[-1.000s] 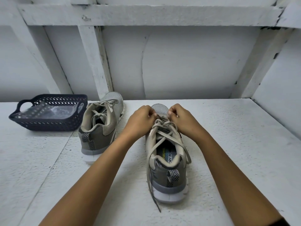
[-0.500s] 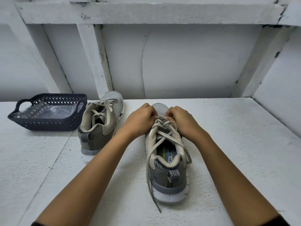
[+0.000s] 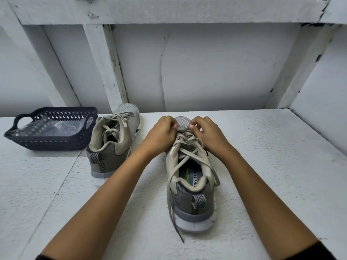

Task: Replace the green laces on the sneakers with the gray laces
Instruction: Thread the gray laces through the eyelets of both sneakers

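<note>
Your left hand (image 3: pixel 161 134) and right hand (image 3: pixel 208 134) sit either side of the sneaker's (image 3: pixel 193 209) toe end, fingers curled and pinching the lace (image 3: pixel 186 139) at its lowest eyelets. Pull both sides evenly, with the sneaker flat on the bench (image 3: pixel 272 166); the lace's loose ends trail past the heel.

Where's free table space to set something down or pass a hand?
Widest bare patch: tabletop between the near sneaker and the right wall. Also bare: front-left, before the basket and far sneaker. Crowded: the near sneaker's toe, where left hand and right hand pinch the laces; basket and far sneaker sit close together.
</note>
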Motion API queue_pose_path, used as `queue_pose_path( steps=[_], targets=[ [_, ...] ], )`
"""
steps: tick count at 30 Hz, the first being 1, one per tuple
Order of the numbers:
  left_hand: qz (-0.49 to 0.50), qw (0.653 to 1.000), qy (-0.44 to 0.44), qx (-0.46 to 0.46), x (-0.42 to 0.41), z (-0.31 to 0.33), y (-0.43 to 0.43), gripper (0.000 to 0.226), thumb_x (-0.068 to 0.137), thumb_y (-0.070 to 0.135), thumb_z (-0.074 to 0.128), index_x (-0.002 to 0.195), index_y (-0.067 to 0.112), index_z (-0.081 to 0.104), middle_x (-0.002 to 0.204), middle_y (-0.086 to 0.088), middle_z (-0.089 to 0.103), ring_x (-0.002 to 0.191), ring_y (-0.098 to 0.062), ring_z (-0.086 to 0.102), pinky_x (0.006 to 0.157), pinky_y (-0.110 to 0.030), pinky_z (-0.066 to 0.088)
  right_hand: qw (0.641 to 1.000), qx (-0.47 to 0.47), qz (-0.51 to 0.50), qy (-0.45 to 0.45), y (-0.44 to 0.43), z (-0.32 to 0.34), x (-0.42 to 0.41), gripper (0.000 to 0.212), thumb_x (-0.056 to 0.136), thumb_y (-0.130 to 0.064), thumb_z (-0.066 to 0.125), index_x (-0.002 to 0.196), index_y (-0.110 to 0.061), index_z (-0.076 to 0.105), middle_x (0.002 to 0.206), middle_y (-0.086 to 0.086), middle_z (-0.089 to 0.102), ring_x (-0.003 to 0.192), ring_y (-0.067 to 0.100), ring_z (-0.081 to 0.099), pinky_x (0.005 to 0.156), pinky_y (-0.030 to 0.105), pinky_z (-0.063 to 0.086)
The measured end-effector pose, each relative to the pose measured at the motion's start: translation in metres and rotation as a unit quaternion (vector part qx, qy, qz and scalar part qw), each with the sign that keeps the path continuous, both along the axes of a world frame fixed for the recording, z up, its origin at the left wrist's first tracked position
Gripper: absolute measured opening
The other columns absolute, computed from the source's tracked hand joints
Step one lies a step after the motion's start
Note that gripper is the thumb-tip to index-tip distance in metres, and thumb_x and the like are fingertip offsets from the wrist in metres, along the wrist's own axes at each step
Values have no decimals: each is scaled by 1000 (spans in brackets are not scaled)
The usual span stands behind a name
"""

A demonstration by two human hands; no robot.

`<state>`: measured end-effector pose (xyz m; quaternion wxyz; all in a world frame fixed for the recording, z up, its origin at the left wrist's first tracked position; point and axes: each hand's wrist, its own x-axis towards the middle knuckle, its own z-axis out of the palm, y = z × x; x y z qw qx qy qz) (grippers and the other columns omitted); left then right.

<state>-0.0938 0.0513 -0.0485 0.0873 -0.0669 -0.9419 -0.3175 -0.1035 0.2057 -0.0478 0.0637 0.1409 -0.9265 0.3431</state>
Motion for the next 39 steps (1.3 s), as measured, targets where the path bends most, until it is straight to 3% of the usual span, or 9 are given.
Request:
queue_pose_path(
  steps=[3,9,16,25,28,31,33,35,39],
  targets=[
    [0,1000,-16,-7,-1,2,-5,22,94,10,48,111,7,63,115,-12,51,105,-24,53,85,-19,32,1000,-5,6,-21,6,2,-2,21,95,-14,49,107,-12,66,108,10,55,101,22,54,79,23,35],
    [-16,999,-31,10,-3,8,-10,11,89,11,57,92,16,66,101,-4,52,90,-16,52,78,-19,36,999,-11,7,-30,5,2,0,14,90,-12,56,98,-13,67,96,3,52,88,19,53,79,26,42],
    [8,999,-45,-22,-3,6,-1,16,96,17,44,104,11,57,116,-7,52,105,-21,51,81,-26,33,995,99,2,-17,-3,-6,-8,17,97,-17,41,104,-12,55,111,11,57,99,29,54,73,29,34],
    [27,997,-47,50,-2,5,3,13,97,16,43,100,12,54,114,-9,55,106,-24,51,94,-36,40,999,53,-2,-4,-5,-6,-6,16,99,-19,37,104,-12,50,114,7,52,100,27,53,80,33,37],
    [18,997,-32,66,-2,4,1,7,95,15,46,94,19,51,108,-6,55,103,-21,51,89,-33,40,1000,-7,5,-7,-2,-4,-4,11,98,-18,41,102,-15,51,107,1,55,96,20,52,80,30,37],
    [0,998,-15,67,1,6,-5,9,92,19,53,88,27,51,103,-2,54,99,-15,50,79,-25,35,996,-82,25,-31,4,2,-3,3,94,-17,47,96,-18,49,95,-4,56,80,13,52,76,30,40],
    [-14,999,-32,34,1,10,-7,5,91,24,56,89,29,59,107,-2,53,101,-13,50,82,-23,35,996,-70,50,-35,6,3,-2,3,92,-18,54,95,-19,54,98,-1,57,77,8,51,75,27,40],
    [-20,998,-50,-15,1,14,-6,14,91,28,57,98,23,68,112,-4,52,106,-14,50,86,-22,35,997,-42,61,-33,6,3,-3,7,90,-19,58,96,-19,62,102,3,55,89,12,54,81,27,42],
    [-17,997,-68,-29,2,21,-2,18,91,26,58,102,16,68,117,-7,51,103,-17,53,82,-22,37,998,-16,51,-26,4,4,-3,11,90,-19,60,95,-16,69,100,3,51,96,16,54,86,29,43]
  ],
)
